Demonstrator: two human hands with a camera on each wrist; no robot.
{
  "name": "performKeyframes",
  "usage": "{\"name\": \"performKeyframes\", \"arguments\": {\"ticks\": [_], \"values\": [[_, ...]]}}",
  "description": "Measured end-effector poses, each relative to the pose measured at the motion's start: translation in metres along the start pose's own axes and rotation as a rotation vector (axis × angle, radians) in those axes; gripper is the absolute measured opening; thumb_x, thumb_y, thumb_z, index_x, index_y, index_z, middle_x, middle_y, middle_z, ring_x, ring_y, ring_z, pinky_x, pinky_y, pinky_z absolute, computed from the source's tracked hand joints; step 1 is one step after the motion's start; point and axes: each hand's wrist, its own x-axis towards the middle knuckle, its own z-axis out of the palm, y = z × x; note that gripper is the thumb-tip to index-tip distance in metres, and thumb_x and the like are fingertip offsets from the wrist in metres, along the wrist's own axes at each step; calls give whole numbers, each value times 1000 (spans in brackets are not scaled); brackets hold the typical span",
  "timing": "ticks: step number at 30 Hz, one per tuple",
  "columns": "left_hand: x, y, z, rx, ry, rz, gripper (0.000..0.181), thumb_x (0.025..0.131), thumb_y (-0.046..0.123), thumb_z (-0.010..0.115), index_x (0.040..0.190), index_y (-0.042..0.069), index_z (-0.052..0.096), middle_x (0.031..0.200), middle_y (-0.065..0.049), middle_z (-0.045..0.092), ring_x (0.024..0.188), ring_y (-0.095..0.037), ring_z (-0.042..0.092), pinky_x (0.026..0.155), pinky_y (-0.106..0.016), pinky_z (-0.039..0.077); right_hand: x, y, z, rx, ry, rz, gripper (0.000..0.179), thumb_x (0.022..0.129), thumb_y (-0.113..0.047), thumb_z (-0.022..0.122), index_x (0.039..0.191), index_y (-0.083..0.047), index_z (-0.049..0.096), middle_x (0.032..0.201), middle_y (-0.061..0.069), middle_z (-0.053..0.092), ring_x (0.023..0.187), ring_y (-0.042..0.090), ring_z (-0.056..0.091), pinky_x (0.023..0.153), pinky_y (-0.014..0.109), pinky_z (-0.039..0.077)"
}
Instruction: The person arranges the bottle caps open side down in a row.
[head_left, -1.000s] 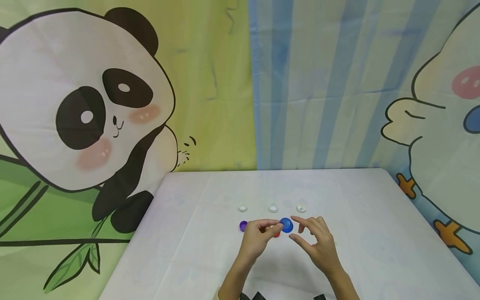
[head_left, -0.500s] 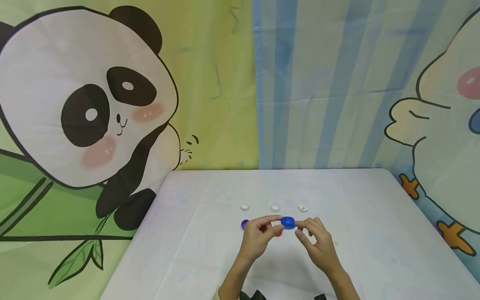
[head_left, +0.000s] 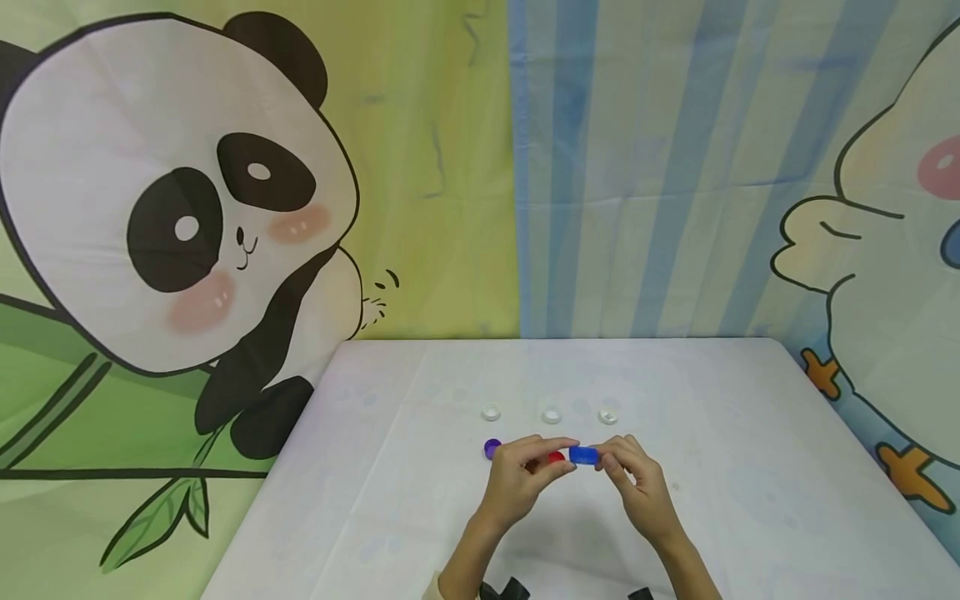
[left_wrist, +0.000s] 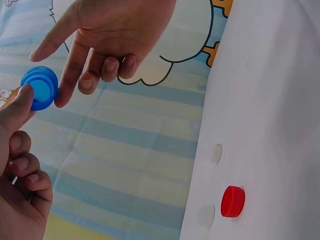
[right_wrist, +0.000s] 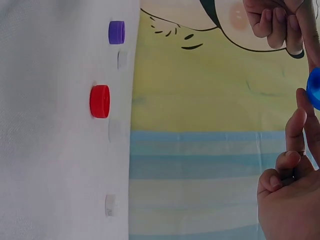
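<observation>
A blue bottle cap is held up between the two hands, edge-on in the head view. The left hand holds its left side, index finger above and thumb below; in the left wrist view that thumb overlaps the blue cap. At the cap's right edge, the right hand pinches with index finger and thumb. The right wrist view cuts off most of the blue cap, with a right fingertip against it. Behind the left hand, a red bottle cap lies on the table, partly hidden.
A purple bottle cap lies left of the left hand. Farther back on the white table stand three whitish caps in a row: left cap, middle cap, right cap. Printed curtains hang behind.
The right fingers have closed in on the blue cap's right edge. The cap has turned from face-on to edge-on and moved slightly right, along with the left fingertips.
</observation>
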Motion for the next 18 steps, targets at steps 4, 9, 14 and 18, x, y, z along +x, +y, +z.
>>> {"name": "performKeyframes", "arguments": {"ticks": [4,9,14,18], "values": [[1,-1,0,14,-15,32,24,80,23,66,101,11,69,55,5,40,50,2,32,41,-12,28,3,-13,-2,9,-1,26,25,84,12,48,89,-6,65,76,1,55,73,6,39,60,23,33],[0,-4,1,27,-32,52,23,79,21,67,99,10,69,56,5,41,51,3,32,41,-11,29,7,-29,-3,-25,-2,58,20,82,10,53,90,-3,65,76,-2,55,70,6,38,59,23,31],[-2,-7,3,30,-37,61,23,76,15,69,98,6,69,55,3,40,51,2,31,41,-12,28,7,-33,-3,-33,-3,68,19,82,10,54,90,-4,65,76,-2,56,69,6,37,58,23,31],[-2,-7,3,35,-36,64,22,76,13,70,97,5,69,55,2,40,51,1,32,41,-12,28,6,-30,-2,-39,6,63,19,82,9,54,90,-4,65,75,-2,54,69,6,36,58,23,31]]}}
